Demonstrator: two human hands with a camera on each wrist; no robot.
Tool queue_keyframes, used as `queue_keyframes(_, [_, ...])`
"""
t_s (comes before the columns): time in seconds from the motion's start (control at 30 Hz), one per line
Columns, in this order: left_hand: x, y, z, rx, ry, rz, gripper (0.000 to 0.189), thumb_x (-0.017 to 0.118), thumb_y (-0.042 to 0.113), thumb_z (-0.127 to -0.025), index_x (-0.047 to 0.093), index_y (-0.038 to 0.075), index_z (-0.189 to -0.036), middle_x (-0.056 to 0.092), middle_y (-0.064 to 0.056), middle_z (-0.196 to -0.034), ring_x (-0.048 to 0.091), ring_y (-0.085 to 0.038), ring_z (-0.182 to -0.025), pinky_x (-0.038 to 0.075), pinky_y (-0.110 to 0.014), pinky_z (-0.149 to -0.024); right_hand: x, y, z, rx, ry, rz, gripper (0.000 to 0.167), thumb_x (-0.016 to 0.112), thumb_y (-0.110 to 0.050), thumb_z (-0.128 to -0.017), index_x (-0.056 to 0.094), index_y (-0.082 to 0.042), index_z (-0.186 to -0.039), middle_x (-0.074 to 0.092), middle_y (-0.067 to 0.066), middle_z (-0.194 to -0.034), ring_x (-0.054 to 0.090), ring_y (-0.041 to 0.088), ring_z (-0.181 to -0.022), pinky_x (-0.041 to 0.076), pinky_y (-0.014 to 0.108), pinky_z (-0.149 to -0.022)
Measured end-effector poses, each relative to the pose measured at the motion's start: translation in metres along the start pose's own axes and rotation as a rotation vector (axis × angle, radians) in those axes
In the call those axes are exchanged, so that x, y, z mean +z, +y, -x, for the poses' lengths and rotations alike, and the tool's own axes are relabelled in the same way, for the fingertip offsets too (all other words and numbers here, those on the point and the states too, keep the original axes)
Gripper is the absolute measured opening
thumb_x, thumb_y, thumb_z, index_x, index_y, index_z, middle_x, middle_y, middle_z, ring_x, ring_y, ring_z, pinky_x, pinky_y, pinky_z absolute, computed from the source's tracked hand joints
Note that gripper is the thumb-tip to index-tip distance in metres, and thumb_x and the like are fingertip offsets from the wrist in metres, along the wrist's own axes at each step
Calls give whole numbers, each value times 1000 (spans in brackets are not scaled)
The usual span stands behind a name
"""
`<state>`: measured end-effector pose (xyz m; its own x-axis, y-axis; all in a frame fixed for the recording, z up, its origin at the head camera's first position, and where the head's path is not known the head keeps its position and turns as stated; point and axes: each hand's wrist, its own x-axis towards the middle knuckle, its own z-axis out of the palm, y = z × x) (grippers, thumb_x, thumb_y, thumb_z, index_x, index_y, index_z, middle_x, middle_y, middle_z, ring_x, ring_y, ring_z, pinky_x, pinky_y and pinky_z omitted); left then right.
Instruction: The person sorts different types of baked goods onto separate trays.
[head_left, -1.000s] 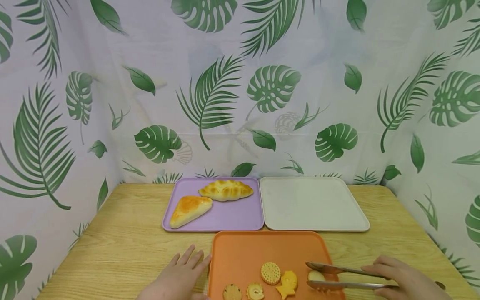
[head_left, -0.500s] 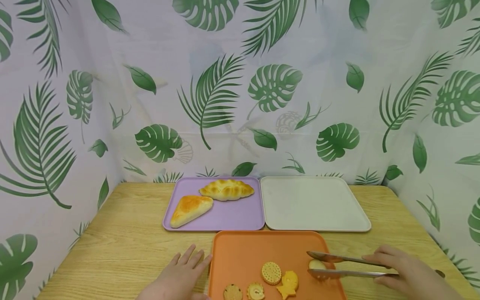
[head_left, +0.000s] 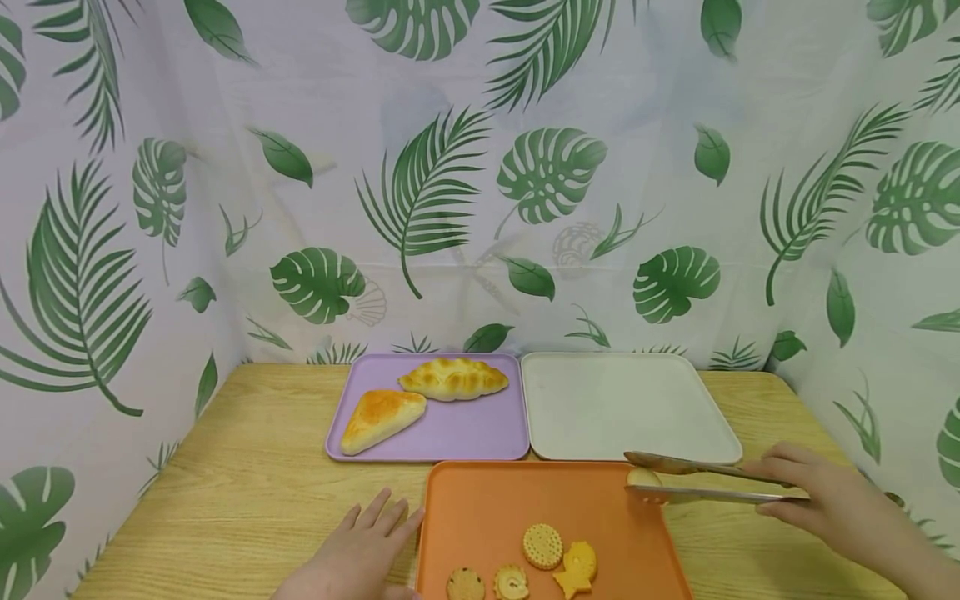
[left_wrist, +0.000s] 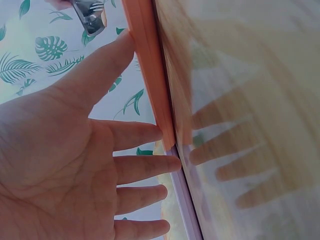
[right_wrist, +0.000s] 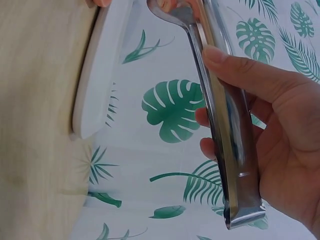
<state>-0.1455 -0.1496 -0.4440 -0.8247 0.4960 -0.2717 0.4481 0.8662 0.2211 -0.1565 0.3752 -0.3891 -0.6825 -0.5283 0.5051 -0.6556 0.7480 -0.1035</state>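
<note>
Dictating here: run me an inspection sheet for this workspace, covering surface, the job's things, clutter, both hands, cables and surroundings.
Surface: wood-grain table bearing a purple tray, white tray and orange tray.
Job's things: metal tongs, a pale round piece between their tips over the orange tray's far right corner; several cookies on the orange tray; triangular bread and braided bread on the purple tray.
Clutter: nothing seen.
Left hand: fingers spread, at the orange tray's left edge.
Right hand: grips the tongs.
Cables: nothing seen.
Surroundings: leaf-print backdrop on three sides.
</note>
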Motion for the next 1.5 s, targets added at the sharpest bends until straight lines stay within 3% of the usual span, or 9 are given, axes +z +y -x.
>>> queue_keyframes(0.27, [1,-1,-1,0,-7,4,88,69,56,-80,39,13,-150,40,-16,-153,25,-42,-146,30,-65,-110,-11,19,-13,3,30,33,49,87,-5,-53,73,-12,-99,54,-20,-91,44,-10,-73,35,8,-58])
queue_keyframes(0.6, [0,0,-1,-2,-5,12,88,69,57,-80,38,13,-150,40,-15,-153,25,-42,-146,29,-66,-110,-12,44,-21,109,-17,100,41,86,-8,-61,73,-9,-100,59,-10,-89,44,-11,-73,38,16,-56])
queue_keyframes(0.97, [0,1,0,-13,-15,23,89,68,59,-79,38,13,-150,39,-15,-154,24,-41,-147,28,-66,-111,14,70,-22,140,1,145,40,87,-11,-60,74,-9,-98,64,-3,-89,56,3,-76,45,22,-62])
queue_keyframes(1.5, [-3,0,-1,-18,-30,-2,88,67,59,-80,39,13,-150,41,-16,-153,26,-41,-146,29,-64,-111,51,104,-30,368,-173,106,33,79,-15,-77,70,2,-104,62,12,-89,59,28,-78,48,42,-67])
